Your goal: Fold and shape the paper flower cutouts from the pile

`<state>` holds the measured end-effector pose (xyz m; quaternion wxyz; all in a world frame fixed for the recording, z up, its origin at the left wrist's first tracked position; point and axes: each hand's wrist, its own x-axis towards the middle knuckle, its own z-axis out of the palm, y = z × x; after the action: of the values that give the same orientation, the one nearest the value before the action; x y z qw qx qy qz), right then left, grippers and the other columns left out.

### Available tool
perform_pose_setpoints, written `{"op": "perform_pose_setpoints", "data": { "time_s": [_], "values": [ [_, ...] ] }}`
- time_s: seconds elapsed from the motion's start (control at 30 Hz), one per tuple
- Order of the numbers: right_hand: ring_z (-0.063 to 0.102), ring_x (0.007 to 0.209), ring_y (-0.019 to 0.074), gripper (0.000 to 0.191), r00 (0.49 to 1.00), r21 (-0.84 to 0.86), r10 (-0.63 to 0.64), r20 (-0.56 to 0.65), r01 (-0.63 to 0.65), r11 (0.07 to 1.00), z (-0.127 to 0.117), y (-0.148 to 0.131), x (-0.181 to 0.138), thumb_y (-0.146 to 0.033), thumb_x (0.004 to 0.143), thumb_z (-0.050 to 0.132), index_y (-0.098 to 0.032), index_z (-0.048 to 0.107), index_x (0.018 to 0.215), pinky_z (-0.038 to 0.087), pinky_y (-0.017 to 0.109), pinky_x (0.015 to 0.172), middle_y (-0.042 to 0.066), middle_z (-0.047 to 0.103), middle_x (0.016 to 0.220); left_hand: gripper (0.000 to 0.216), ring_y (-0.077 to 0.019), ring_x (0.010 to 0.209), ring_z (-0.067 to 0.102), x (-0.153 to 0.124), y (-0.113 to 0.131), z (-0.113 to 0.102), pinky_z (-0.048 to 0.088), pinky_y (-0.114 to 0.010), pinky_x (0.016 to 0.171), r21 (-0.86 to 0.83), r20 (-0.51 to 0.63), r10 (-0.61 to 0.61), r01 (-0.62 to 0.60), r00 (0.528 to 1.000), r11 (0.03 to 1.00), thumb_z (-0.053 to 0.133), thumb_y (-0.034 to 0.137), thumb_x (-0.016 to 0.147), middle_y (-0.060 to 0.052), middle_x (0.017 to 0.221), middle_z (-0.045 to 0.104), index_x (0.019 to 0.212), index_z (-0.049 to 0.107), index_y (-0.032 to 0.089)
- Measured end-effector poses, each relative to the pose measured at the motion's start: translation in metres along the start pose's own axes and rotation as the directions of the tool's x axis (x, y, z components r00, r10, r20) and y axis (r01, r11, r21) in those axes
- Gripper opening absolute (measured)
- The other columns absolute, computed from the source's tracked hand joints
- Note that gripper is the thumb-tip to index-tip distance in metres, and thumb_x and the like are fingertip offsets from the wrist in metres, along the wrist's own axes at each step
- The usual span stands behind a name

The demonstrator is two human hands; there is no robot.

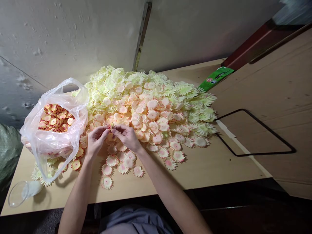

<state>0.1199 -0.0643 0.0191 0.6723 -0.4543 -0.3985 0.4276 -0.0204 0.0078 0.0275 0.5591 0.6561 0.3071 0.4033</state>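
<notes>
Flower pile: big heap of cream and pink-centred fabric daisy flowers (151, 104) spread over the pale wooden table (207, 169).
Left hand: left hand (95, 140) at the near edge of the heap, fingertips pinched together on a small flower piece.
Right hand: right hand (127, 136) touching the left at the fingertips, pinching the same piece.
Bag: clear plastic bag (55, 130) of red-and-yellow flower pieces, just left of the heap.
Packet: green printed packet (215, 78) beyond the heap's right end; writing too small to read.
Frame: thin black wire rectangle (255, 133) right of the heap.
Cup: clear plastic cup (21, 193) lying left of the heap, below the bag.
</notes>
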Motion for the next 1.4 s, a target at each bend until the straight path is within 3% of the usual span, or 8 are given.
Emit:
{"op": "perform_pose_setpoints", "data": {
  "time_s": [0.2, 0.4, 0.77, 1.4],
  "values": [
    [0.059, 0.066, 0.0121, 0.028, 1.0, -0.031, 0.022, 0.002, -0.022, 0.999, -0.0006, -0.0011, -0.0008, -0.045, 0.079, 0.069, -0.017, 0.067, 0.084, 0.052, 0.026, 0.064, 0.002, 0.065, 0.08, 0.022, -0.0142, 0.078, 0.067, 0.0011, 0.0006, 0.001, 0.052, -0.025, 0.075, -0.023, -0.013, -0.028, 0.028, 1.0, 0.999, 0.072, 0.037, 0.078, -0.004, 0.086, 0.072, 0.089, 0.069, 0.018],
    [0.059, 0.066, 0.0125, 0.031, 0.999, -0.056, 0.018, 0.039, -0.016, 0.998, -0.0013, 0.0012, 0.0003, -0.049, 0.082, 0.065, -0.018, 0.065, 0.085, 0.052, 0.027, 0.066, 0.002, 0.064, 0.078, 0.026, -0.0141, 0.076, 0.068, 0.0024, -0.0023, 0.0012, 0.055, -0.029, 0.081, -0.184, 0.032, -0.116, 0.12, 0.993, 0.976, 0.072, 0.039, 0.077, -0.002, 0.08, 0.069, 0.087, 0.063, 0.017],
    [0.059, 0.06, 0.0122, 0.035, 1.0, 0.027, 0.012, 0.002, -0.012, 1.0, -0.0013, 0.0037, 0.0015, -0.05, 0.076, 0.071, -0.017, 0.068, 0.084, 0.052, 0.028, 0.063, 0.001, 0.065, 0.073, 0.026, -0.0126, 0.071, 0.067, 0.0009, 0.0038, 0.0033, 0.055, -0.028, 0.079, -0.174, 0.031, -0.096, 0.1, 0.995, 0.98, 0.072, 0.039, 0.077, 0.0, 0.076, 0.068, 0.087, 0.062, 0.018],
    [0.059, 0.066, 0.0138, 0.038, 0.999, 0.041, 0.044, 0.002, -0.044, 0.998, -0.0007, 0.0027, 0.0027, -0.054, 0.069, 0.075, -0.018, 0.068, 0.081, 0.053, 0.028, 0.063, 0.003, 0.067, 0.079, 0.027, -0.0134, 0.07, 0.067, 0.001, 0.0037, 0.0025, 0.054, -0.028, 0.077, -0.148, 0.021, -0.093, 0.095, 0.995, 0.984, 0.073, 0.041, 0.075, -0.002, 0.078, 0.07, 0.086, 0.064, 0.018]
  ]
}}
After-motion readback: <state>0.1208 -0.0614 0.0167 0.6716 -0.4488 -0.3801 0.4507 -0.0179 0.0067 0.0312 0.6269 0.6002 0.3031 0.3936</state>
